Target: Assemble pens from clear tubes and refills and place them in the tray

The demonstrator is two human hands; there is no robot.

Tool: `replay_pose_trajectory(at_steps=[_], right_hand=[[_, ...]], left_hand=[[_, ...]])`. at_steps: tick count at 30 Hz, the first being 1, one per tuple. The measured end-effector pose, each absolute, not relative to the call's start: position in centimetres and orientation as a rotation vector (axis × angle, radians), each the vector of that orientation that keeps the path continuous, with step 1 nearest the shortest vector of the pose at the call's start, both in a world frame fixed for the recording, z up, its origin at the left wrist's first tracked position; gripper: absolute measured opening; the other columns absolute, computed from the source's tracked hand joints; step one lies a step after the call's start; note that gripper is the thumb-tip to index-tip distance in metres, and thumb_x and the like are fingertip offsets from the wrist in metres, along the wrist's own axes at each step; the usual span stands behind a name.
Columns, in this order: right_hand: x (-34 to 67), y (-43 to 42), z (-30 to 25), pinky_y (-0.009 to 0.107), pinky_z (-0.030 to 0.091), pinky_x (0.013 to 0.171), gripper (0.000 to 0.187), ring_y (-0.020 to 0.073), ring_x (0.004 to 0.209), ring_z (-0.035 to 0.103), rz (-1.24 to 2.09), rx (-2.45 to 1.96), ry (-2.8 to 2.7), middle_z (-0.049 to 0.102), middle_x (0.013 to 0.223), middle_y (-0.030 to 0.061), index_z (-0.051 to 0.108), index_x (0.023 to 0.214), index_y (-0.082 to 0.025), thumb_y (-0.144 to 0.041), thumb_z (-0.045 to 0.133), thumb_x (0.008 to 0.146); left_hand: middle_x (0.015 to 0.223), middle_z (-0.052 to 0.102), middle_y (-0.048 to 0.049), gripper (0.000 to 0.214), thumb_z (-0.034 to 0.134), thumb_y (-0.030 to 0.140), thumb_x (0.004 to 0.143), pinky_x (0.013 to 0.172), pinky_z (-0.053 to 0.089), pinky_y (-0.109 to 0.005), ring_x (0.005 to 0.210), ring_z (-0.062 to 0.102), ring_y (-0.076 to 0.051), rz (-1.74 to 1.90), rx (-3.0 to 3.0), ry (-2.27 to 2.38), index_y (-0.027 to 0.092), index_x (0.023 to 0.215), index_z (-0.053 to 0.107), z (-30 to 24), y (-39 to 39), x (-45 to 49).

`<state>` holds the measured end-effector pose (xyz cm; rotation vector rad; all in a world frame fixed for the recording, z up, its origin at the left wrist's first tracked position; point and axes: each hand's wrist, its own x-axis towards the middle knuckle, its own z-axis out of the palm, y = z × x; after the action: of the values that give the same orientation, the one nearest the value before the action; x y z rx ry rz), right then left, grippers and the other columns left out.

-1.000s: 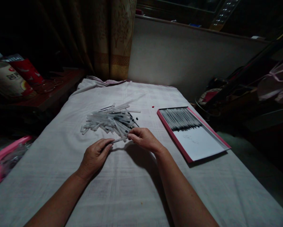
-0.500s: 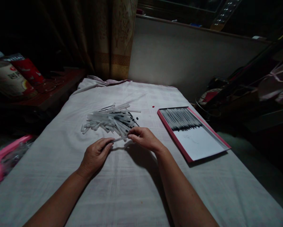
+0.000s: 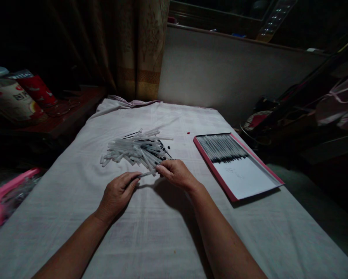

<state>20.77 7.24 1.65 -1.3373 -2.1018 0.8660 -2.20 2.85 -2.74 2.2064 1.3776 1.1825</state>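
My left hand point(image 3: 120, 190) is closed in a pinch round a clear pen barrel point(image 3: 147, 174), which points to the right. At the barrel's far end, the thumb and fingers of my right hand point(image 3: 176, 174) are pressed together. What they grip is too small and hidden to make out. Just beyond both hands lies a loose pile of clear pen barrels point(image 3: 127, 149), with dark thin pieces among them. To the right, a shallow pink-edged box point(image 3: 215, 176) holds a row of clear pens point(image 3: 222, 147), their black ends toward me.
A white cloth point(image 3: 127, 240) covers the table. Small black bits point(image 3: 169, 147) and a red bit point(image 3: 188, 133) lie beyond the pile. Jars point(image 3: 15, 100) stand on a dark red side table point(image 3: 86, 100) at left. A pink-handled object point(image 3: 5, 195) is at the left edge.
My right hand's fingers have closed in slightly and sit lower at the barrel's end. My left hand keeps its pinch on the barrel. The view has tilted slightly upward.
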Motion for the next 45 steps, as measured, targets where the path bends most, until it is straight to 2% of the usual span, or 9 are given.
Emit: replay_pose_trajectory(at_steps=[3,8,13,19,25,31,35,41,45], right_hand=[[20.79,7.21,1.62,0.024,0.035,0.059,0.042,0.0134,0.059,0.053,0.858,-1.390,-2.146,0.059,0.058,-0.0002,0.067,0.066,-0.018,-0.037,0.049,0.098],[21.08,7.14,1.73,0.023,0.042,0.069,0.011,0.0139,0.076,0.061,1.010,-1.159,-2.028,0.069,0.084,0.0006,0.069,0.094,-0.018,-0.021,0.060,0.087],[20.99,7.18,1.69,0.023,0.041,0.063,0.022,0.0124,0.066,0.057,0.988,-1.242,-2.007,0.064,0.069,-0.0004,0.067,0.076,-0.017,-0.026,0.056,0.092],[21.15,7.16,1.78,0.022,0.045,0.069,0.012,0.0132,0.077,0.063,1.094,-1.143,-1.965,0.071,0.085,0.0008,0.071,0.093,-0.018,-0.017,0.063,0.086],[21.00,7.10,1.67,0.023,0.039,0.060,0.030,0.0122,0.063,0.058,0.976,-1.310,-2.044,0.067,0.066,0.0005,0.068,0.071,-0.017,-0.030,0.056,0.096],[21.06,6.99,1.92,0.023,0.041,0.066,0.008,0.0128,0.072,0.060,0.960,-1.223,-2.068,0.070,0.079,-0.0002,0.070,0.089,-0.018,-0.021,0.061,0.088],[21.04,7.05,1.83,0.023,0.039,0.062,0.027,0.0127,0.065,0.059,0.935,-1.318,-2.082,0.068,0.070,0.0009,0.068,0.075,-0.018,-0.030,0.055,0.095],[21.16,6.91,2.14,0.023,0.041,0.066,0.010,0.0132,0.073,0.061,0.963,-1.261,-2.093,0.070,0.080,0.0006,0.069,0.089,-0.017,-0.019,0.060,0.089],[21.15,6.96,2.11,0.023,0.039,0.061,0.024,0.0123,0.065,0.059,0.967,-1.317,-2.076,0.069,0.071,0.0011,0.067,0.075,-0.017,-0.027,0.055,0.094]], left_hand=[[0.095,0.078,-0.0043,0.027,0.055,0.039,0.095,0.080,0.058,-0.028,0.085,0.073,-0.019,1.180,2.215,1.393,0.022,0.104,0.073,-2.82,2.86,-2.23],[0.095,0.078,-0.0041,0.029,0.053,0.041,0.095,0.079,0.058,-0.028,0.084,0.074,-0.019,1.176,2.189,1.430,0.022,0.104,0.073,-2.80,2.87,-2.15],[0.094,0.078,-0.0038,0.028,0.054,0.041,0.094,0.079,0.058,-0.028,0.084,0.074,-0.019,1.150,2.204,1.394,0.023,0.104,0.073,-2.64,2.78,-2.20],[0.095,0.078,-0.0050,0.032,0.054,0.044,0.094,0.080,0.059,-0.030,0.084,0.074,-0.020,1.161,2.155,1.444,0.022,0.103,0.074,-2.83,2.89,-2.34],[0.095,0.078,-0.0055,0.032,0.053,0.044,0.093,0.079,0.059,-0.029,0.084,0.074,-0.020,1.132,2.136,1.449,0.022,0.102,0.074,-2.71,2.89,-2.24],[0.095,0.078,-0.0056,0.030,0.053,0.043,0.093,0.080,0.059,-0.029,0.085,0.074,-0.020,1.132,2.135,1.446,0.022,0.101,0.074,-2.70,2.86,-2.12],[0.095,0.078,-0.0056,0.029,0.054,0.041,0.094,0.081,0.058,-0.029,0.085,0.074,-0.020,1.144,2.143,1.435,0.021,0.102,0.074,-2.72,2.82,-2.12],[0.095,0.078,-0.0052,0.029,0.053,0.041,0.094,0.081,0.058,-0.029,0.085,0.074,-0.020,1.138,2.142,1.438,0.021,0.102,0.073,-2.72,2.80,-2.09],[0.095,0.078,-0.0053,0.030,0.053,0.042,0.093,0.081,0.058,-0.030,0.086,0.074,-0.020,1.127,2.138,1.440,0.022,0.102,0.073,-2.64,2.83,-2.07]])
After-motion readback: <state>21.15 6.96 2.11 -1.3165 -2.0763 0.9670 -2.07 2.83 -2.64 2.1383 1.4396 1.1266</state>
